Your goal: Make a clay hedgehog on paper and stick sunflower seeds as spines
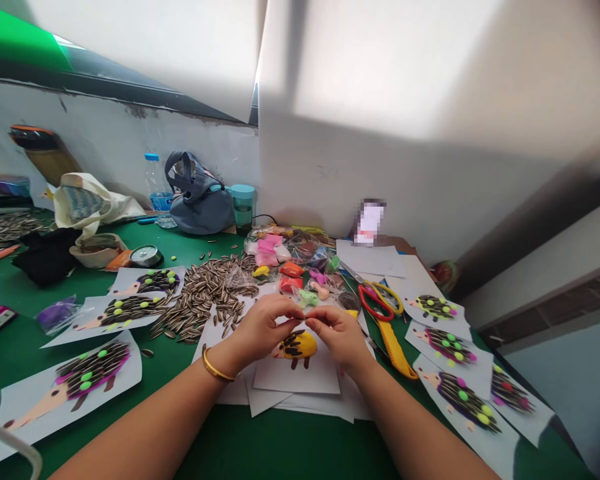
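My left hand (266, 330), with a gold bangle (215, 367) at the wrist, is closed in a pinch. Its fingertips meet those of my right hand (341, 337), pinched as well. Whatever is between them is too small to make out. Just below lies a paper sheet (280, 380) bearing a yellow clay hedgehog (306, 345), with dark sunflower seeds stuck on its body and brown legs under it. More sheets are stacked beneath. A large pile of striped sunflower seeds (200, 300) spreads to the left of my left hand.
Bags of coloured clay (293, 270) lie beyond my hands. Red-handled scissors (377, 303) and a yellow cutter (396, 350) are at the right. Finished-looking hedgehog sheets (93, 373) flank both sides. A blue bag (200, 203), bottle (157, 193) and phone (370, 222) stand by the wall.
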{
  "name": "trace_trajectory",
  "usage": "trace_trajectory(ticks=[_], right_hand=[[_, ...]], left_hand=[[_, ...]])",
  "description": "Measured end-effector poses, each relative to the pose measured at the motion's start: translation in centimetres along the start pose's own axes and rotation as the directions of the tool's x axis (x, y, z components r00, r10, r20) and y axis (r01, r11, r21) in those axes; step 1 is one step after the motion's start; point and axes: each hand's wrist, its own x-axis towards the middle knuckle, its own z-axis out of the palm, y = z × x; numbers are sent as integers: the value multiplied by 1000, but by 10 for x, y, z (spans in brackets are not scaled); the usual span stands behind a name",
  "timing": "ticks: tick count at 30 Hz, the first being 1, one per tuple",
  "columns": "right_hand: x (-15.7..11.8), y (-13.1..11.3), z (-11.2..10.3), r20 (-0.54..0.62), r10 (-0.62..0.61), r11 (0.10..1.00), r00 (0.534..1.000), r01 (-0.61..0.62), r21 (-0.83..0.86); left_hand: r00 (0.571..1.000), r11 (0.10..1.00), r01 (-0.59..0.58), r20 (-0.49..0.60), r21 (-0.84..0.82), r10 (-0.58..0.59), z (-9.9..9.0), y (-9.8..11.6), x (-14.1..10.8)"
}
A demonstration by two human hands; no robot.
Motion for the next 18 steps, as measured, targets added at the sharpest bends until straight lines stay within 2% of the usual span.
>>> trace_trajectory(ticks=[4,9,13,18], right_hand=[[0,-2,-1,-26,42,999,999,-43,-12],[1,-1,-2,-50,18,995,999,-23,-94],[2,4,-2,-38,-36,985,999,29,-168],[1,8,-1,-27,-78,975,997,71,-212]], left_hand=[[993,984,108,37,144,-114,-5,-8,1],[953,907,167,170,388,-249,-12,-22,2],[933,880,141,235,454,-272,-10,-27,0],[934,862,133,229,490,-274,-8,-28,-2]])
